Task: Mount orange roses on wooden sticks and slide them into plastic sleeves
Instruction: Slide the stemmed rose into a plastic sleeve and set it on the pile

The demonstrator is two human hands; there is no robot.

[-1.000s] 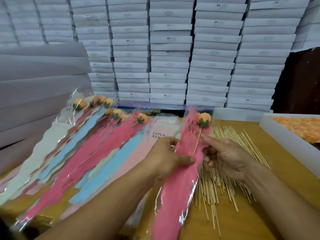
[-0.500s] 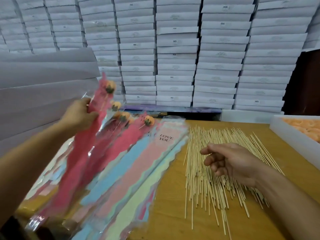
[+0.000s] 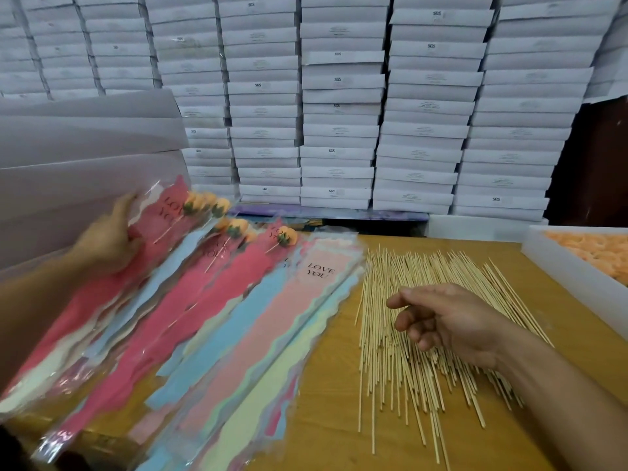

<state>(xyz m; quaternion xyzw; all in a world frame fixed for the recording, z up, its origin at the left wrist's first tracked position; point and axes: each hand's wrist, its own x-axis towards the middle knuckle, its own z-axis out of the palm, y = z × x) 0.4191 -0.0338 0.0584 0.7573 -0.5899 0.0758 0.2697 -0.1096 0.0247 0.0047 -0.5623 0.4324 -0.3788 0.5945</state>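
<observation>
Left hand (image 3: 108,237) holds a pink sleeve (image 3: 102,287); right hand (image 3: 452,322) hovers over sticks (image 3: 401,375).

One camera is sitting on the person's head. It is looking forward and down at a wooden table (image 3: 326,385), very close, so both arms are reaching in from the bottom corners. The wide lens is bending the edges. Far ahead it is facing a wall of stacked white boxes (image 3: 339,107). No other view is sharing the scene.
</observation>
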